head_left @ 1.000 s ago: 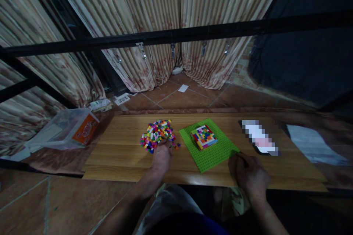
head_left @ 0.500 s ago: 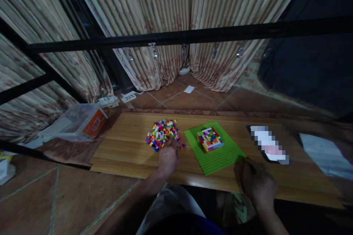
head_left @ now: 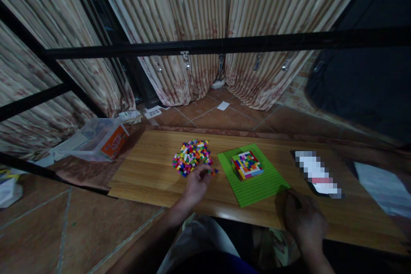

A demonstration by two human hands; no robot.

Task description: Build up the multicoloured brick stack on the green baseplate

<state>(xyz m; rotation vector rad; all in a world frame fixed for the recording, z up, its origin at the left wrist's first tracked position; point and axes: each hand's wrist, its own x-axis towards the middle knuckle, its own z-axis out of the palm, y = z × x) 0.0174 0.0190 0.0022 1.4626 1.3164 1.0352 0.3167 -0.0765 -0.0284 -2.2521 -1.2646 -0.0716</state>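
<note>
My left hand is at the near right edge of a pile of small colourful building bricks. Its thumb and fingers are bent together in a pinch; whatever is between them is too small to make out. A few loose bricks lie just by the fingertips. To the right, a green studded baseplate carries a square block of multicoloured bricks. My right hand rests on the table, fingers curled, against the near right corner of the baseplate. Its palm side is hidden.
The wooden table is long and narrow. A phone with a blurred screen lies right of the baseplate, with a white sheet beyond it. A clear plastic box with an orange label stands off the left end. A black metal bar crosses behind.
My left hand's fingers have drawn from reaching into the pile's edge into a pinch beside it. The right hand stays by the baseplate corner. The whole view has shifted slightly.
</note>
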